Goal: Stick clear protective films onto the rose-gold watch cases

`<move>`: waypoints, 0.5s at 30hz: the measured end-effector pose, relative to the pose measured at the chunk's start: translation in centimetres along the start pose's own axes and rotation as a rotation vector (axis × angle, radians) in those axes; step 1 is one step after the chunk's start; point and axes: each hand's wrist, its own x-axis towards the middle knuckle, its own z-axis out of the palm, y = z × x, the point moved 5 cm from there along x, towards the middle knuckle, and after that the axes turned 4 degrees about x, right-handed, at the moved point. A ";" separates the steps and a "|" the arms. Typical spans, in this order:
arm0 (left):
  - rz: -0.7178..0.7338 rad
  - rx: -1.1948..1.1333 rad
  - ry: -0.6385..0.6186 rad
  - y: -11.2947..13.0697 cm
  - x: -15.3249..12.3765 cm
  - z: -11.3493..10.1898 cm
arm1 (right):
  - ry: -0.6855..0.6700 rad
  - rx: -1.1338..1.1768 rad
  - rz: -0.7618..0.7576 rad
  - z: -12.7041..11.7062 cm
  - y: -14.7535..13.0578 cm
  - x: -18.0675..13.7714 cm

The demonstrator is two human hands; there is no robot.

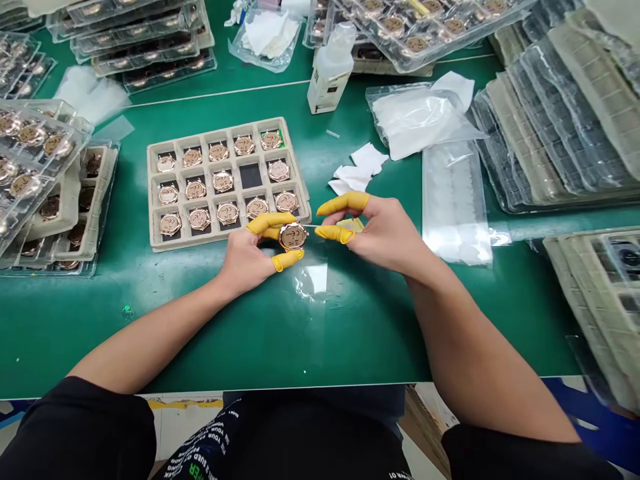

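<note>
The left hand pinched the light, probably slippery watch case by its rim, sparing the delicate face; the right hand hovered beside, fingers parted.

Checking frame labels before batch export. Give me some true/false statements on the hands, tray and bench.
1. The left hand pinches a watch case between capped fingertips. True.
2. The right hand also grips the watch case. False: its fingertips are just beside the case, with a gap showing.
3. The beige tray has exactly one empty compartment, in its middle row. True.
4. The white bottle lies on its side. False: it stands upright behind the tray.
5. The finger cots are blue. False: they are yellow, on both hands.
</note>
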 end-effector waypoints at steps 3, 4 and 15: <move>-0.036 -0.053 -0.016 -0.1 0.1 0.1 | 0.011 -0.070 -0.048 -0.1 0.3 0.1; -0.070 -0.086 -0.018 -0.2 0.1 0.1 | 0.023 -0.120 -0.086 -0.1 0.3 0.1; -0.274 -0.154 -0.014 -0.8 0.4 0.1 | 0.162 0.266 -0.096 0.0 -1.3 -0.7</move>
